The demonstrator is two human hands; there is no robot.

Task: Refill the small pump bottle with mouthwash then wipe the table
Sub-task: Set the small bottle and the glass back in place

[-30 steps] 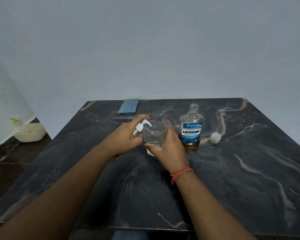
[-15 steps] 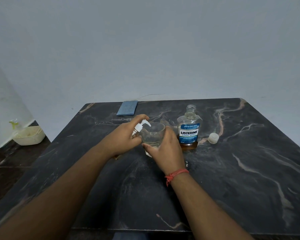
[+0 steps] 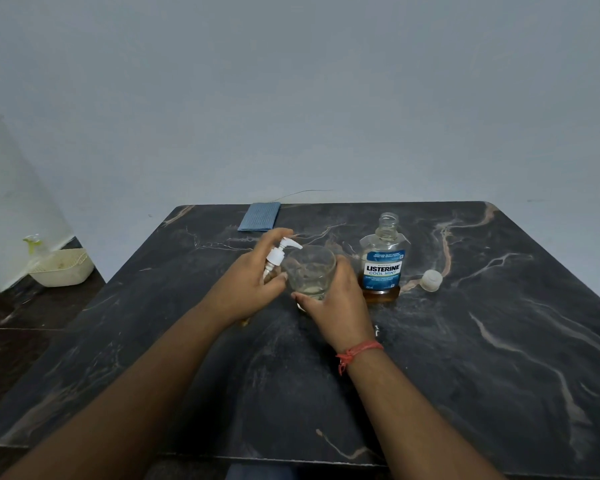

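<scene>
Two bare forearms reach from the near edge across a dark marble table (image 3: 482, 358) veined in pale streaks; a red thread band (image 3: 359, 351) circles the right wrist. The right hand (image 3: 333, 303) curls around the near side of a clear drinking glass (image 3: 310, 270), fingers wrapped on its wall; the glass stands at mid-table with a shallow layer of pale liquid at its bottom. The left hand (image 3: 253, 278) is closed around a small pump bottle (image 3: 274, 261), whose body is almost wholly hidden in the grip; only the white pump head and collar show, tilted, the nozzle reaching over the glass rim; one finger arches above the pump top, and whether it presses down cannot be told. Just right of the glass stands an uncapped mouthwash bottle (image 3: 383, 268), its blue label reading Listerine Cool Mint, amber liquid low in its base; its pale cap (image 3: 431, 280) lies on the table close by, on the right. Farther back, at the table's far edge, a folded blue cloth (image 3: 260, 217) lies flat. Beyond the table's left side, on the dark floor against a plain grey wall (image 3: 291, 98), sits a cream plastic basket (image 3: 63, 268) with a spray bottle (image 3: 35, 244) just behind it.
</scene>
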